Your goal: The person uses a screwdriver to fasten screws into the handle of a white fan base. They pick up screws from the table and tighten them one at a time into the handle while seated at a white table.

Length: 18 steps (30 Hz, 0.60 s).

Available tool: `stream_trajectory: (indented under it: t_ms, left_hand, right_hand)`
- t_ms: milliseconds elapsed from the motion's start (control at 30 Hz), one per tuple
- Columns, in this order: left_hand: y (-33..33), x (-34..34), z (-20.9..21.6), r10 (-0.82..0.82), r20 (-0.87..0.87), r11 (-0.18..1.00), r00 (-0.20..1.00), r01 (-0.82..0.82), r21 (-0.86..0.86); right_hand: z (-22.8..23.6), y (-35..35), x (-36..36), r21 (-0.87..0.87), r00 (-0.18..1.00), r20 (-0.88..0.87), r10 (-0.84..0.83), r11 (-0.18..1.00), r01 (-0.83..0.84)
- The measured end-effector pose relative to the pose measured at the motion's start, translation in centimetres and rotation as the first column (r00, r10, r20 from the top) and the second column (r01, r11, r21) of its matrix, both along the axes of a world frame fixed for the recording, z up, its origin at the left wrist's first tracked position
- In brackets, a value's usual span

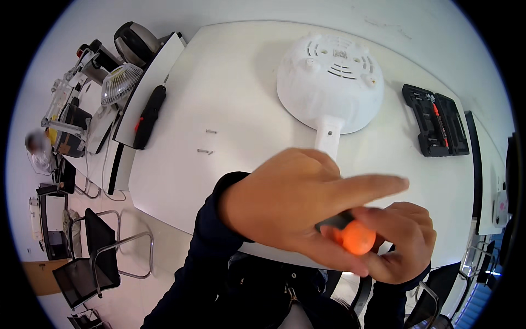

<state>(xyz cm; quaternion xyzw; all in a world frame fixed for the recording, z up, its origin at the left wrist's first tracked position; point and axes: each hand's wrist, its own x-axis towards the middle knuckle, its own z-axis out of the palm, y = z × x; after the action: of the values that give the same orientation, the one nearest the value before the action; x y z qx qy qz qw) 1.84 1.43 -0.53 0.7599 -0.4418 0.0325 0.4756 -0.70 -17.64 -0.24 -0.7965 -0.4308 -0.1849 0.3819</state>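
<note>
My left hand [290, 203] and my right hand [402, 238] meet over the near edge of the table, around a handle with a rounded orange end [359, 238] and a dark part behind it. Its other end is hidden by my fingers, so its exact kind is unclear. My left index finger sticks out past it, while the left thumb runs below the orange end. Right thumb and fingers curl about it from the other side. Beyond my hands lies a white bowl-shaped appliance [331, 98], upside down, with vent slots, small feet and a handle pointing toward me.
Several small screws [205, 151] lie on the white table [235, 82], left of the appliance. A black toolbox [435, 120] is open on the right, with a red-and-black tool inside. At the table's left edge rests a black power screwdriver [149, 118]. An office chair [101, 252] stands lower left.
</note>
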Motion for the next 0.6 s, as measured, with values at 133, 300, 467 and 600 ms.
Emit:
stream_trajectory:
  t_ms: [133, 300, 467, 600]
  left_hand:
    - [0.3, -0.9, -0.3, 0.290, 0.243, 0.956, 0.925, -0.292, -0.032]
    - [0.0, -1.6, 0.0, 0.334, 0.314, 0.940, 0.889, -0.337, -0.048]
    - [0.2, -1.2, -0.2, 0.276, 0.316, 0.961, 0.908, -0.269, -0.065]
    - [0.3, -0.9, -0.2, 0.196, 0.271, 0.979, 0.942, -0.174, -0.102]
  right_hand:
    - [-1.0, 0.1, -0.4, -0.037, 0.990, 0.018, -0.138, 0.990, 0.139]
    - [-1.3, -0.2, -1.6, -0.132, 0.972, 0.068, -0.226, 0.964, 0.233]
    - [-1.6, 0.5, -1.6, -0.121, 0.972, 0.063, -0.228, 0.965, 0.234]
    - [0.1, 0.5, -1.7, -0.258, 0.969, 0.126, -0.212, 0.936, 0.238]
